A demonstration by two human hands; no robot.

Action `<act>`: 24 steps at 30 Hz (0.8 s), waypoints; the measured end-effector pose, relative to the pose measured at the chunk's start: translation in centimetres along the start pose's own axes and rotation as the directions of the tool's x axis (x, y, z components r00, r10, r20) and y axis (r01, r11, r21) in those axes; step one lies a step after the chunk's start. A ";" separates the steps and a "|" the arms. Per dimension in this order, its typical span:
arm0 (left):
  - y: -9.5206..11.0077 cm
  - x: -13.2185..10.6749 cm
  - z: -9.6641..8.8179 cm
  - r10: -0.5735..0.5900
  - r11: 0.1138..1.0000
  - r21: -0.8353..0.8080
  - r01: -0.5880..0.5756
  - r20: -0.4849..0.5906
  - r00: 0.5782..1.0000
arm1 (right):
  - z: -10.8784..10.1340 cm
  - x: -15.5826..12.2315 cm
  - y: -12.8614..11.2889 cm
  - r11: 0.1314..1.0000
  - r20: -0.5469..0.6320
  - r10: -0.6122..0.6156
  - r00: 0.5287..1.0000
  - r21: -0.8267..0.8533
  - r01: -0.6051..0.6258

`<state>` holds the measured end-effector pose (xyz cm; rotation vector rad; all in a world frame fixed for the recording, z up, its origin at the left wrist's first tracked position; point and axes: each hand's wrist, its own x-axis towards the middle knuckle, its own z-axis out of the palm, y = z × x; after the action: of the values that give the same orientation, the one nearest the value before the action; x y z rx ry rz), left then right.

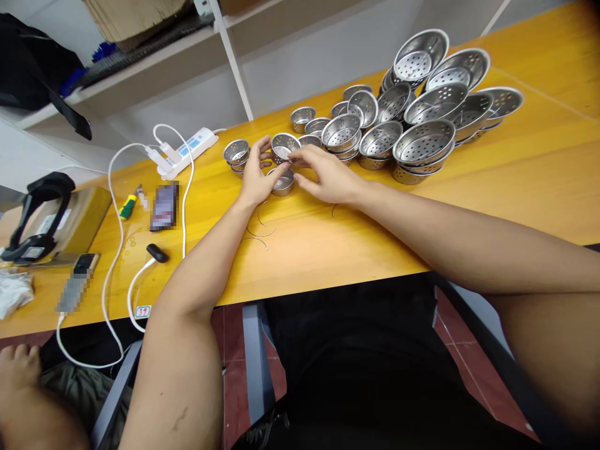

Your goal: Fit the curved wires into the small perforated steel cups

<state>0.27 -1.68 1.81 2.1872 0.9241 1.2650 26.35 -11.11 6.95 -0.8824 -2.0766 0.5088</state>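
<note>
My left hand [255, 178] and my right hand [325, 175] meet over the yellow wooden table [469, 212], both with fingers pinched on a small perforated steel strainer cup [284, 147]. A second small steel cup [283, 182] rests on the table just below, between my hands. Thin wire rings [260, 232] lie on the table near my left wrist. Another small cup stack [236, 154] stands just left of my left hand.
A heap of larger perforated steel strainer bowls [424, 142] covers the table's far right. To the left lie a white power strip [185, 150] with cables, a phone [164, 205], a screwdriver [127, 206] and a black-handled device [37, 219]. Another person's hand [19, 369] shows at lower left.
</note>
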 end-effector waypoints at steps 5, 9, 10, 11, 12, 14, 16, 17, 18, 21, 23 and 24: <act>-0.8 -0.2 0.2 0.020 1.000 0.012 -0.021 0.079 0.997 | 0.1 0.2 0.9 0.997 -0.058 0.062 0.996 -0.032 -0.064; -1.3 -0.4 0.3 -0.003 1.000 0.024 -0.001 0.136 0.991 | 0.2 0.2 1.9 0.989 -0.053 0.126 0.991 -0.066 -0.130; -1.5 -0.5 0.2 -0.014 1.000 0.028 0.010 0.142 0.990 | 0.3 0.2 2.3 0.988 -0.046 0.138 0.989 -0.066 -0.140; -1.6 -0.5 0.0 -0.025 0.999 0.031 0.021 0.149 0.989 | 0.4 0.1 2.5 0.987 -0.038 0.146 0.989 -0.063 -0.148; -1.7 -0.5 -0.2 -0.035 0.999 0.033 0.030 0.157 0.987 | 0.5 0.0 2.8 0.986 -0.029 0.152 0.988 -0.059 -0.153; -1.4 -0.5 -0.7 -0.045 0.999 0.030 0.040 0.178 0.983 | 0.5 -0.2 3.0 0.986 -0.010 0.153 0.988 -0.060 -0.153; -0.3 -0.6 -1.3 -0.066 0.997 0.049 0.057 0.199 0.978 | 0.4 -0.3 2.7 0.988 0.004 0.141 0.990 -0.061 -0.141; 0.6 -0.6 -1.6 -0.093 0.994 0.080 0.078 0.206 0.974 | 0.1 -0.4 2.3 0.990 0.009 0.130 0.992 -0.053 -0.129; 1.7 -0.6 -1.8 -0.140 0.984 0.137 0.112 0.210 0.968 | -0.2 -0.4 1.9 0.993 0.012 0.112 0.994 -0.041 -0.112; 4.7 -0.7 -2.2 -0.281 0.901 0.392 0.188 0.195 0.940 | -1.9 -0.3 0.1 0.999 0.014 0.041 0.999 -0.024 -0.041; 5.4 -0.7 -2.2 -0.304 0.877 0.434 0.204 0.173 0.937 | -3.5 -0.1 -1.1 0.996 0.042 0.021 0.999 -0.086 -0.017; 5.1 -0.6 -2.1 -0.291 0.887 0.413 0.207 0.151 0.945 | -4.3 0.1 -1.5 0.993 0.090 0.014 0.996 -0.120 -0.003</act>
<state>-0.18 -5.46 5.84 2.3389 1.4162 0.7567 29.18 -11.88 10.48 -0.9537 -2.2056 0.4402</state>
